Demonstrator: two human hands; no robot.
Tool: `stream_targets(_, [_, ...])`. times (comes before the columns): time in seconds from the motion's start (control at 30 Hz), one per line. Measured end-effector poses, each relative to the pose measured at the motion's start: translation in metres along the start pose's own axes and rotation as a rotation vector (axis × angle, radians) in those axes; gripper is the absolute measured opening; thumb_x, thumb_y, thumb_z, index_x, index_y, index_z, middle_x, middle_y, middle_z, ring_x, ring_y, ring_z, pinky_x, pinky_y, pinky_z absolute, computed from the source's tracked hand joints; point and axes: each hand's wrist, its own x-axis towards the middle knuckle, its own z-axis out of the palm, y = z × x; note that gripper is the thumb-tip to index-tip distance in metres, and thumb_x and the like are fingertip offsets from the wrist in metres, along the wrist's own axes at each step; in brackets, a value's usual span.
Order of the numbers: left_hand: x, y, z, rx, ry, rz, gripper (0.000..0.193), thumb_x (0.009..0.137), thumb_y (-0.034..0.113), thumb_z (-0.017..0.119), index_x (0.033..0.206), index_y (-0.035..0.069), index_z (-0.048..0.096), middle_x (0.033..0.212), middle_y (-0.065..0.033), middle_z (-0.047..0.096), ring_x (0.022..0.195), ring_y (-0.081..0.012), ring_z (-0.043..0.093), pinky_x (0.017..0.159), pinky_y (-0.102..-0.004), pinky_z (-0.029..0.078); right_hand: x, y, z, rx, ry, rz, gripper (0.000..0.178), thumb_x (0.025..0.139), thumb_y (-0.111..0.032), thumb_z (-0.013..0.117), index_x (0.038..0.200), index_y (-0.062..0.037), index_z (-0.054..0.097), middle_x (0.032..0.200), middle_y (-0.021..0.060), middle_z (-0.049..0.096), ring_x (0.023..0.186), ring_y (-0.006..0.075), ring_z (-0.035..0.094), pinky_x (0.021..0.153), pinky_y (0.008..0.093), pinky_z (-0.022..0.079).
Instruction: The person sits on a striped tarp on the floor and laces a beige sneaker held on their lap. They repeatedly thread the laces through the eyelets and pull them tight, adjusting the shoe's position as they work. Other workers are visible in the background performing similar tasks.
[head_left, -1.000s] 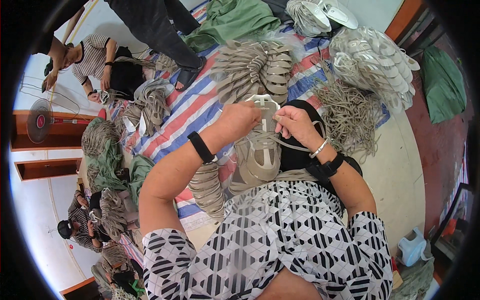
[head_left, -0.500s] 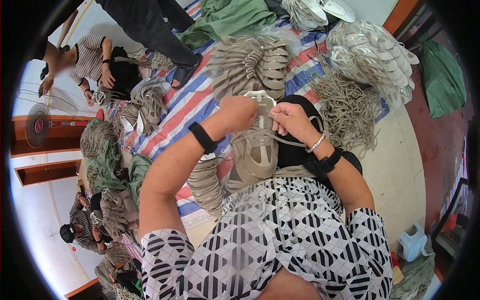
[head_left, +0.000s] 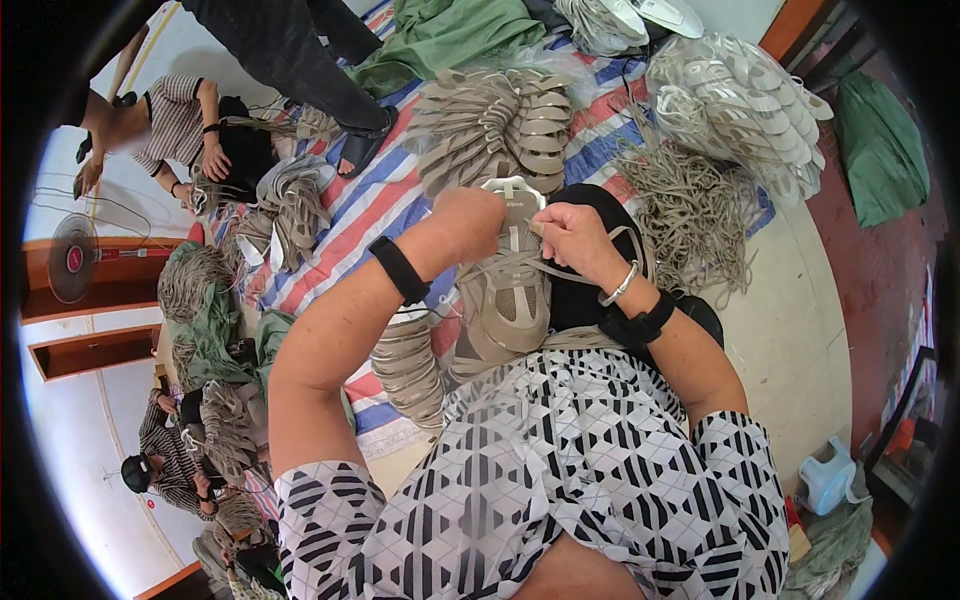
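A beige shoe upper [head_left: 503, 318] lies in front of me, its toe pointing at my body and its white-edged collar [head_left: 512, 186] away from me. A flat beige shoelace [head_left: 556, 271] crosses over its tongue and trails off to the right. Against the left eyelet side, my left hand [head_left: 468, 222] is closed, knuckles up; its fingertips and anything in them are hidden. Over the right eyelet side my right hand [head_left: 582, 240] pinches the shoelace between thumb and forefinger.
Fanned rows of beige uppers [head_left: 490, 125] lie beyond the shoe on a striped sheet [head_left: 370, 215]. A heap of loose laces [head_left: 690, 215] and bagged uppers [head_left: 735, 110] are on the right. Nested uppers [head_left: 408, 370] stand at my left. Other people sit or stand at left.
My left hand has drawn slightly left and its fingers have turned down beside the shoe's eyelets. The right hand keeps its pinch in nearly the same place.
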Motion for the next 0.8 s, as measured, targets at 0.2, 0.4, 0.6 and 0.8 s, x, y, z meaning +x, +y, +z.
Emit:
stream_targets(0.2, [-0.009,0.009,0.01,-0.252,0.2,-0.074,0.011,0.075,0.017,0.063,0.08,0.007,0.066,0.077,-0.0132,0.066,0.077,-0.0345,0.064,0.066,-0.0435,0.049,0.003,0.006,0.001,-0.041,0.033,-0.028,0.014,0.087,-0.01,0.06,0.087,0.0026,0.065,0.058,0.0061,0.062,0.048,0.0104,0.057,0.044,0.0255,0.044])
stream_targets(0.4, [-0.023,0.011,0.024,-0.482,0.419,-0.055,0.009,0.078,0.014,0.063,0.085,0.008,0.064,0.081,-0.0108,0.066,0.077,-0.0313,0.064,0.066,-0.0406,0.049,0.0,0.001,-0.003,0.054,-0.016,0.029,0.014,0.09,-0.011,0.059,0.095,0.0014,0.063,0.062,0.0033,0.06,0.045,0.0062,0.05,0.041,0.0204,0.04])
stream_targets(0.6, [-0.019,0.044,0.027,-0.598,0.508,-0.239,0.018,0.079,0.011,0.06,0.098,0.009,0.062,0.082,-0.0094,0.066,0.079,-0.0308,0.064,0.068,-0.041,0.05,0.003,0.002,-0.01,0.393,0.168,-0.062,0.016,0.091,-0.01,0.057,0.098,0.0031,0.061,0.071,0.0073,0.065,0.053,0.009,0.055,0.048,0.0216,0.045])
stream_targets(0.8, [-0.018,0.041,0.032,0.041,0.569,0.103,0.015,0.075,0.012,0.062,0.09,0.009,0.065,0.085,-0.0047,0.062,0.087,-0.0235,0.06,0.067,-0.0345,0.052,0.005,0.001,-0.028,0.22,0.171,-0.181,0.014,0.093,-0.01,0.056,0.099,0.0022,0.059,0.076,0.007,0.067,0.059,0.0075,0.056,0.055,0.0201,0.045])
